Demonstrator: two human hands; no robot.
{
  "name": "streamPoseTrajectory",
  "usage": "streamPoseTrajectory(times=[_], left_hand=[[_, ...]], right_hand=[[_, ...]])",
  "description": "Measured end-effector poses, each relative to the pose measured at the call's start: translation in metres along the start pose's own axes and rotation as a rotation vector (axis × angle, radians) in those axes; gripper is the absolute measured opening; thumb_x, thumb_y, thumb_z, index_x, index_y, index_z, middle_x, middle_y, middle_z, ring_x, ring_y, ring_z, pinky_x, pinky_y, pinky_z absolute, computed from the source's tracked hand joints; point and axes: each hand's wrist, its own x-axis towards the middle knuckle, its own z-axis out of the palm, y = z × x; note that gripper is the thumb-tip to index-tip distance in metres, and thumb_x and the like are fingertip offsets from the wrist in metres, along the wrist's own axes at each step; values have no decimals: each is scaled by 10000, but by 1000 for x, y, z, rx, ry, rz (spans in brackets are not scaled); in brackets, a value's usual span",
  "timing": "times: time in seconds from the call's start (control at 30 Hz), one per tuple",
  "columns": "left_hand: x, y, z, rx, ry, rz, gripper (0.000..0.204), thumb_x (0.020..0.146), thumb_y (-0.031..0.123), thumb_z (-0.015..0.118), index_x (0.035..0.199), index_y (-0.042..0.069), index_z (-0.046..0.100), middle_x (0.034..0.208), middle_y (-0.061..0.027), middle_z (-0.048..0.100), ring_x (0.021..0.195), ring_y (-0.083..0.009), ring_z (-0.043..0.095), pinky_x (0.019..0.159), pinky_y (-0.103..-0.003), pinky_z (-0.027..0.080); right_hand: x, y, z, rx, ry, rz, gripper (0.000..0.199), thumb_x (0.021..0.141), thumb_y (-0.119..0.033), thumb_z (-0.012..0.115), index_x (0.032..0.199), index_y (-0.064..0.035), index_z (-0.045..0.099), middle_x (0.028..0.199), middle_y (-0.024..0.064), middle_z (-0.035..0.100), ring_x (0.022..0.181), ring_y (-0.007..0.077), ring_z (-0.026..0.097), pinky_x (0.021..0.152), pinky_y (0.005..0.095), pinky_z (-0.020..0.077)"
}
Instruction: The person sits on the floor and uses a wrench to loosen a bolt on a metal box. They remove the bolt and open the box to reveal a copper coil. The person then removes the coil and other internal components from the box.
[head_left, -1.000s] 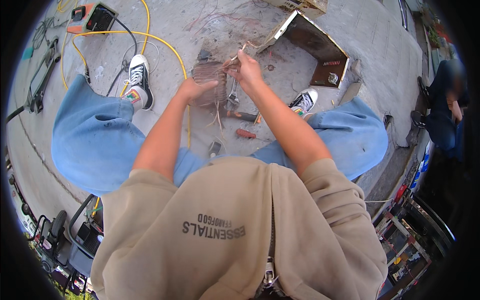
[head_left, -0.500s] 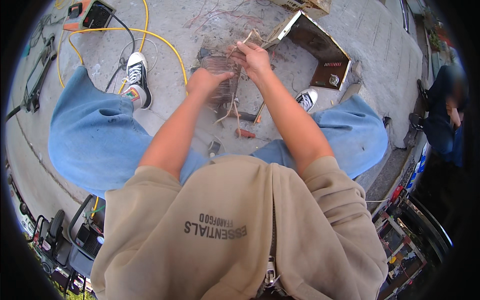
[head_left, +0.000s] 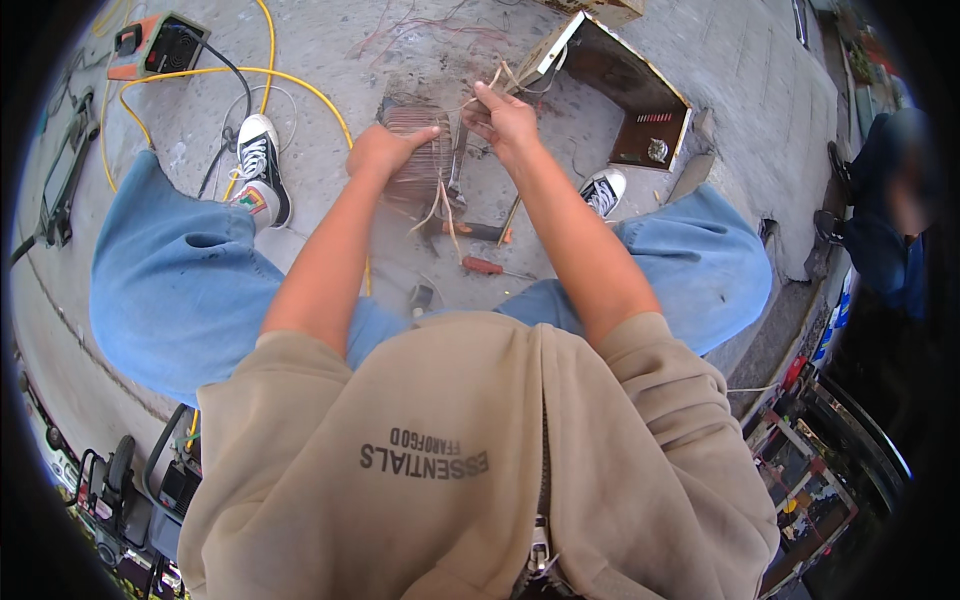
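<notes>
A copper wire coil [head_left: 413, 180] wound in a block stands on the concrete between my feet. My left hand [head_left: 382, 152] is closed round its left side, with the thumb lying across the top. Just right of the coil, my right hand [head_left: 504, 122] pinches a pale lead [head_left: 503, 72] that loops above the fingers. The finger pads are partly hidden. Two more pale leads [head_left: 445, 208] hang from the coil's near side, and a flat metal bar [head_left: 458, 160] shows along its right edge.
Near the coil lie a red-handled screwdriver [head_left: 482, 265] and a tool with a black and orange handle [head_left: 488, 232]. An open metal casing [head_left: 640, 85] lies at the far right. A yellow hose [head_left: 262, 72] and an orange-and-black machine [head_left: 160, 48] are far left. Another person [head_left: 885, 215] is at right.
The view has shifted slightly. My left hand and the coil have moved a little left, widening the gap to my right hand, which keeps its pinch on the pale lead.
</notes>
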Motion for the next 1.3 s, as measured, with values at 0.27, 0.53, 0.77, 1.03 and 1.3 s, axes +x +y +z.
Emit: streamPoseTrajectory(times=[0.27,0.53,0.77,1.03,1.3], left_hand=[[-21,14,7,196,391,307,667,762,571,687,1199,77,586,1158,-121,619,975,-290,645,779,-419,523],[-35,18,44,-252,154,677,358,946,369,513,877,38,633,748,-154,612,706,-332,589,642,-401,443],[-60,0,44,-9,131,646,352,920,419,556,916,86,670,780,-137,643,739,-330,612,653,-398,466],[-71,25,47,64,251,721,300,916,294,491,1047,105,684,1036,-143,665,938,-347,634,799,-436,499],[-26,88,67,-237,-65,603,241,906,216,585,965,19,711,834,-128,706,786,-212,644,754,-339,485]], right_hand=[[-13,16,-22,-148,3,-106,232,858,-223,720,883,2,667,780,69,683,656,123,628,622,267,513],[-29,24,-33,-196,-49,-141,204,870,-227,707,866,-24,683,835,35,677,700,108,600,693,267,518],[-35,3,-48,235,-194,160,220,858,-122,649,1024,16,608,971,124,685,807,182,621,730,312,522],[-11,10,-86,153,-111,-43,149,860,-50,662,1003,-18,641,909,72,678,768,146,610,721,297,520],[-16,-5,-95,166,-72,7,108,843,-97,711,926,-33,690,767,10,634,655,104,558,590,265,481]])
